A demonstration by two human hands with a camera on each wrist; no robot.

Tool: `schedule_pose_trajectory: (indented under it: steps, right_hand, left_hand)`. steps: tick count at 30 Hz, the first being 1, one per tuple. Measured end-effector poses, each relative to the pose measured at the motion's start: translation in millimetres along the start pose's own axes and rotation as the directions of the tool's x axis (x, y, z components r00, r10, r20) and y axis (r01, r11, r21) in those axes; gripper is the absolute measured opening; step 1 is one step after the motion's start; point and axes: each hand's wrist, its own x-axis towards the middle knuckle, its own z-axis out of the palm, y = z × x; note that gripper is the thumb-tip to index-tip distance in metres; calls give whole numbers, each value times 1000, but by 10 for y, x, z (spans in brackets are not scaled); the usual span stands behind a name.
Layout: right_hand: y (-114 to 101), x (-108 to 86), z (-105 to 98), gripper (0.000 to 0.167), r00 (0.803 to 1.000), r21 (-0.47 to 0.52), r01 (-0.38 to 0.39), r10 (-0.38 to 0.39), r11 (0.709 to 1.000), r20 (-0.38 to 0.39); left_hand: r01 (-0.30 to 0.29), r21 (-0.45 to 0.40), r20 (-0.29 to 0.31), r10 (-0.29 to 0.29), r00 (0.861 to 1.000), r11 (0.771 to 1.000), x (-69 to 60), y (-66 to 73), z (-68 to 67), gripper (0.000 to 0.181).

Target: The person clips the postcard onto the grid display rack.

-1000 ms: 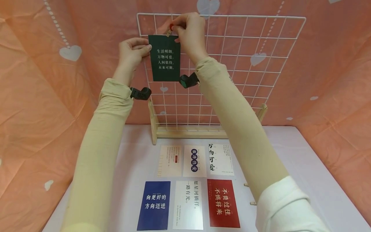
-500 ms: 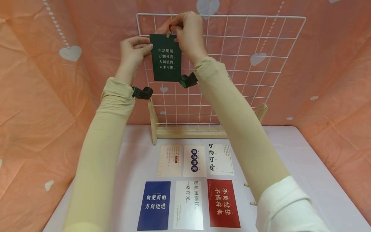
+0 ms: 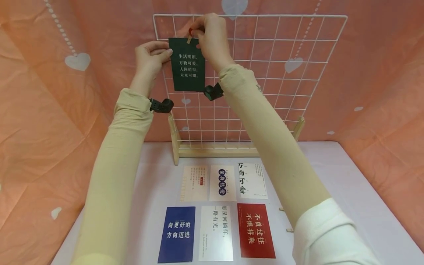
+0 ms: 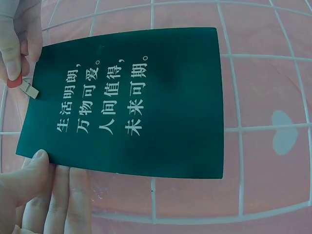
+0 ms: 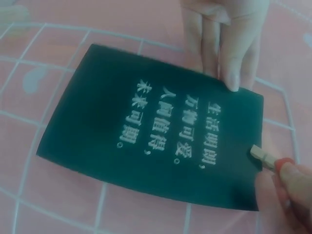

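A dark green card (image 3: 187,82) with white lettering stands upright against the upper left of a white wire grid (image 3: 275,59). My left hand (image 3: 149,60) pinches the card's left edge near its top corner, thumb in front; the left wrist view shows the fingers behind. At the card's top edge, my right hand (image 3: 213,40) pinches a small wooden clothespin (image 4: 29,89) with a red piece (image 5: 284,164) on it. The clothespin's tip lies over the front of the card's top edge. Whether it also bites a grid wire is hidden.
Several cards lie on the white table below: a blue card (image 3: 177,250), a red card (image 3: 258,250), and pale cards such as the one with dark circles (image 3: 230,187). More clothespins (image 3: 289,230) lie by the right forearm. A wooden base (image 3: 218,151) holds the grid.
The whole head view has shifted slightly. Both hands keep their holds, and the card and clothespin stay at nearly the same spot on the grid.
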Motion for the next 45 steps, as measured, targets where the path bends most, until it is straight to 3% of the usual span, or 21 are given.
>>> schedule_pose_trajectory:
  steps: [13,23,35,41,45]
  right_hand:
    - [101,-54,-36,29,1000,5,14,-14,1000,27]
    - [269,-35,-77,25,996,57,82,-80,995,-32]
    - [366,-100,-179,24,999,210,52,-51,976,-6]
    - [411,-109,-232,24,999,348,29,-34,937,9]
    - [392,-184,-308,25,999,384,17,-28,923,23]
  left_hand:
    - [-6,9,-17,6,1000,1000,-1,-18,23,18]
    - [-48,68,-31,50,998,997,-6,-20,-3,21]
    - [-37,36,-20,38,999,999,14,-30,-66,20]
    - [-42,-37,22,43,999,998,35,-6,-181,21]
    - [-22,-62,37,25,999,998,28,24,-260,24]
